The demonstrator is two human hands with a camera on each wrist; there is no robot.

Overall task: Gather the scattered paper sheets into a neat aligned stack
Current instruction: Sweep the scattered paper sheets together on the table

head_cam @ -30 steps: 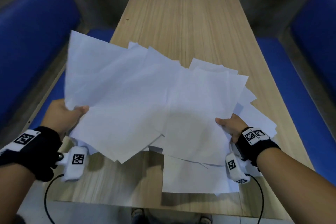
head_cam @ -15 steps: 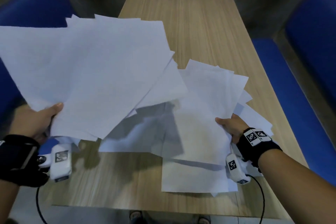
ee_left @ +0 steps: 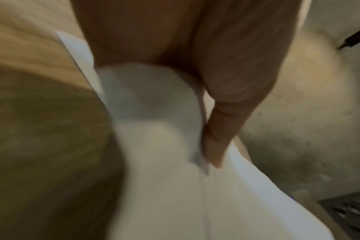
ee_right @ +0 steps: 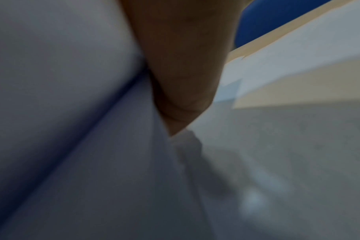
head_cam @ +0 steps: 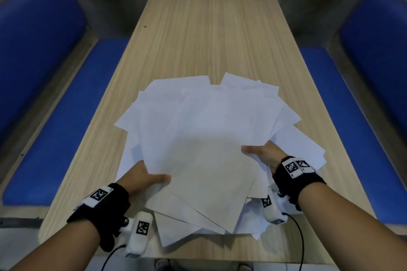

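1. Head: paper sheets (head_cam: pixel 204 138) all pulled into one fanned pile on bench (head_cam: pixel 209 35), near end; corners splayed, squaring left. Left hand (head_cam: pixel 141 177) and right hand (head_cam: pixel 263 154) pinch the pile's sides. No containers.
2. Left wrist: thumb (ee_left: pixel 216 138) clamps sheets; blurred.
3. Right wrist: hand wedged between sheets; blurred.
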